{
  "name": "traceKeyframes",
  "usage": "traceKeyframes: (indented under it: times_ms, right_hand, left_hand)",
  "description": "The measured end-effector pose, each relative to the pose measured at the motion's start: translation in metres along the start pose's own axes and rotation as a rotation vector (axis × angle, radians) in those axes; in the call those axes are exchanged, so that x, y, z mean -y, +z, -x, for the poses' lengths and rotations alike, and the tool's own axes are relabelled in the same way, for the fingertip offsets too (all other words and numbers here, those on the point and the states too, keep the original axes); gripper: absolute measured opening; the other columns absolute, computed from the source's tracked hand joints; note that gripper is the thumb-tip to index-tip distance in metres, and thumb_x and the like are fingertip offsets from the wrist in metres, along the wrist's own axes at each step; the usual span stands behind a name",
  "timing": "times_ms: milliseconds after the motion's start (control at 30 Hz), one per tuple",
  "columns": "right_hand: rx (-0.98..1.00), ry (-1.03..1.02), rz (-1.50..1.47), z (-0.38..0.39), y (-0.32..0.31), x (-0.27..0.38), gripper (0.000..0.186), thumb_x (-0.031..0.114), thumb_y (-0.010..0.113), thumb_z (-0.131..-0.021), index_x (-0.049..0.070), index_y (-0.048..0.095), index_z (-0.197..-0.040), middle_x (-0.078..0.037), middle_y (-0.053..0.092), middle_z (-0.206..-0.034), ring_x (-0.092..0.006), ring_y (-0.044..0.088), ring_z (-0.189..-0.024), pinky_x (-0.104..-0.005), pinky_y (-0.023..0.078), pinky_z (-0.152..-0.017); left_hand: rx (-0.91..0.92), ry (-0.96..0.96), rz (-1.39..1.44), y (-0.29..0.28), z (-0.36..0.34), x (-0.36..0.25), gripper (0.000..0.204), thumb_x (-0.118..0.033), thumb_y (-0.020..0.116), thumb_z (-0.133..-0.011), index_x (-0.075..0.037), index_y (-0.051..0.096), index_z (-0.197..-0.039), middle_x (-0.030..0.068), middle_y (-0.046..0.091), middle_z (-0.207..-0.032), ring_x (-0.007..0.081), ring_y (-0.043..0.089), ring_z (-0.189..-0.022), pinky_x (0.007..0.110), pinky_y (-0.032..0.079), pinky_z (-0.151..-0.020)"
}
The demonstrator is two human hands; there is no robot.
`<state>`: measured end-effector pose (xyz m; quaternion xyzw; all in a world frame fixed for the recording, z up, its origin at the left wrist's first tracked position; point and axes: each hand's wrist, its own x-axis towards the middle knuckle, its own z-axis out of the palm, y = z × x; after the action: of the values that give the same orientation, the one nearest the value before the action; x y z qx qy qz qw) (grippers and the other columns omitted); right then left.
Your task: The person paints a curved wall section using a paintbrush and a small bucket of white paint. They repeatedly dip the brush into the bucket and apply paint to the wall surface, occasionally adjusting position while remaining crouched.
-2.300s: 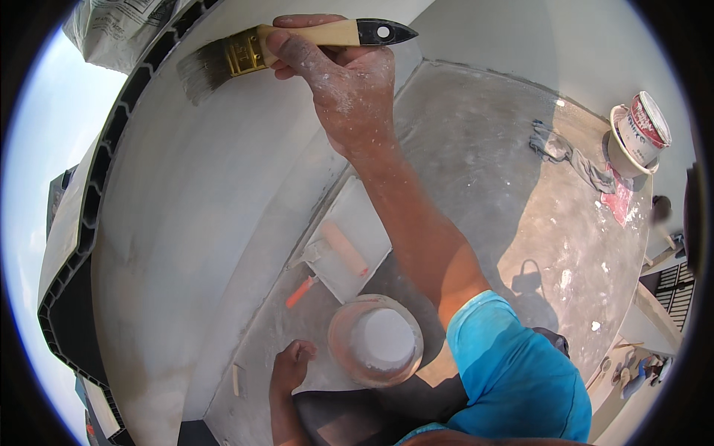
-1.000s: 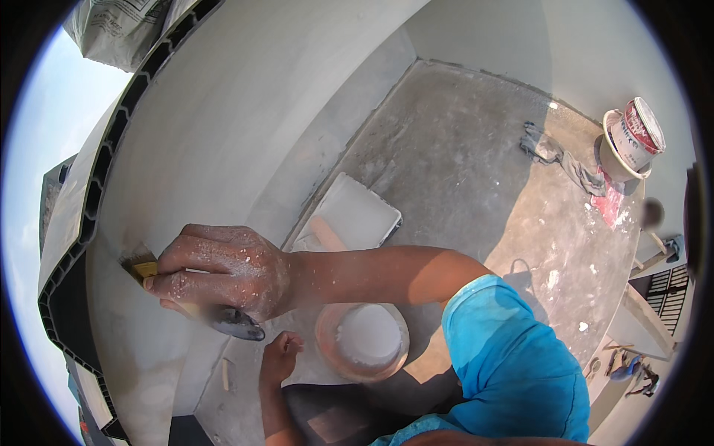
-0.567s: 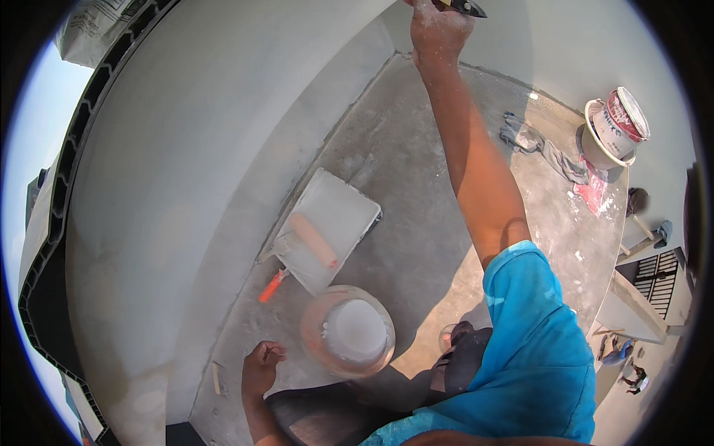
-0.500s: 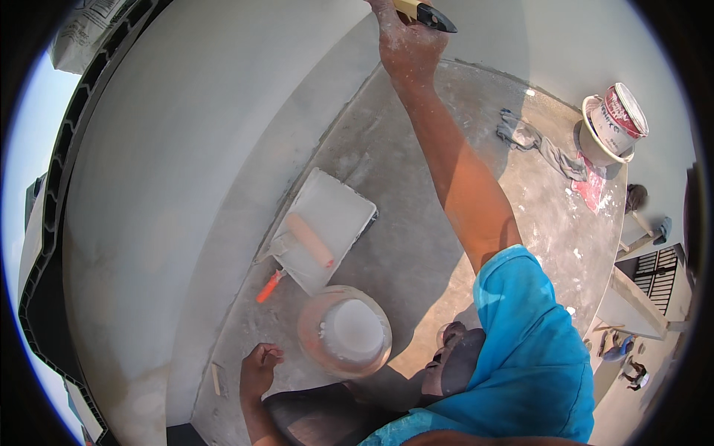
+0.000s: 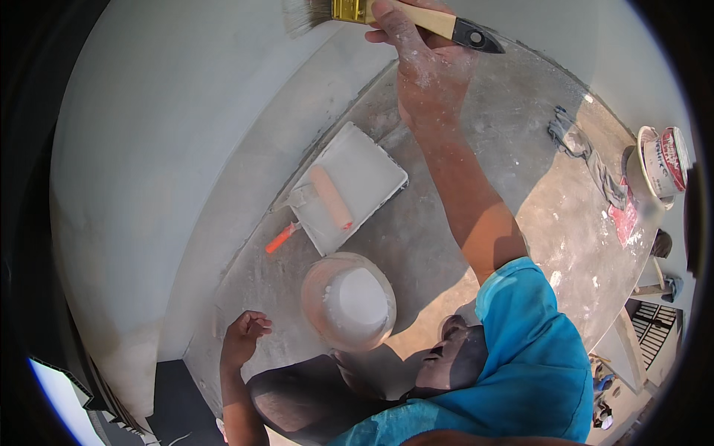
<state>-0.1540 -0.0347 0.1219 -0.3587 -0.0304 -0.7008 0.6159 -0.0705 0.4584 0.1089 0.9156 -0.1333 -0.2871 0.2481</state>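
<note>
At the top of the view, my right hand (image 5: 433, 82) grips a paintbrush (image 5: 437, 22) by its pale wooden handle. The brush has a black tip and a gold ferrule, and its bristles point left close to the pale wall (image 5: 149, 141). Specks of white paint dot that hand. My left hand (image 5: 244, 336) hangs low at the left, fingers loosely curled and holding nothing. To its right stands a round bucket (image 5: 318, 301) with white paint inside. Beyond the bucket, a paint roller (image 5: 332, 198) with an orange handle lies in a white paint tray (image 5: 375, 167).
A grey cloth (image 5: 587, 160) lies on the paint-spotted floor (image 5: 554, 215) at the right. Past it, a red-and-white paint tub (image 5: 664, 160) sits in a pale bucket beside a red scrap (image 5: 625, 219). My bent legs are near the paint bucket. A barred opening (image 5: 654, 331) shows far right.
My right hand has come lower and slightly right in the view, bringing the brush's ferrule and bristles into sight. My left hand appears a little higher and farther left. The whole view has shifted.
</note>
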Motion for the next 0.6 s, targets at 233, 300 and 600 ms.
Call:
traceKeyframes:
  times_ms: [233,300,600]
  right_hand:
    - [0.125,-0.597,0.525,0.073,0.021,-0.028,0.026,0.007,0.083,-0.083,0.016,0.079,-0.107,-0.007,0.06,-0.112,-0.0175,0.061,-0.092,-0.0275,0.056,-0.076]
    - [0.242,-0.578,0.48,0.128,0.054,-0.029,0.03,0.011,0.084,-0.072,0.019,0.079,-0.1,-0.006,0.06,-0.108,-0.0192,0.06,-0.089,-0.0295,0.055,-0.071]
    - [0.41,-0.221,0.005,0.226,0.072,-0.003,0.022,0.008,0.079,-0.079,0.019,0.077,-0.098,-0.003,0.066,-0.094,-0.0188,0.066,-0.085,-0.0312,0.057,-0.069]
  left_hand:
    - [-0.265,0.082,0.263,-0.042,0.013,-0.011,0.033,-0.03,0.058,-0.102,-0.002,0.058,-0.12,0.012,0.069,-0.101,0.02,0.068,-0.081,0.033,0.054,-0.082]
    - [-0.259,0.114,0.266,-0.04,-0.019,-0.021,0.034,-0.032,0.059,-0.102,-0.003,0.059,-0.12,0.0108,0.069,-0.099,0.0193,0.067,-0.081,0.034,0.054,-0.081]
    - [0.07,0.228,-0.095,0.032,-0.165,0.015,0.032,-0.023,0.057,-0.103,-0.001,0.06,-0.125,0.0089,0.071,-0.104,0.0153,0.067,-0.089,0.031,0.053,-0.082]
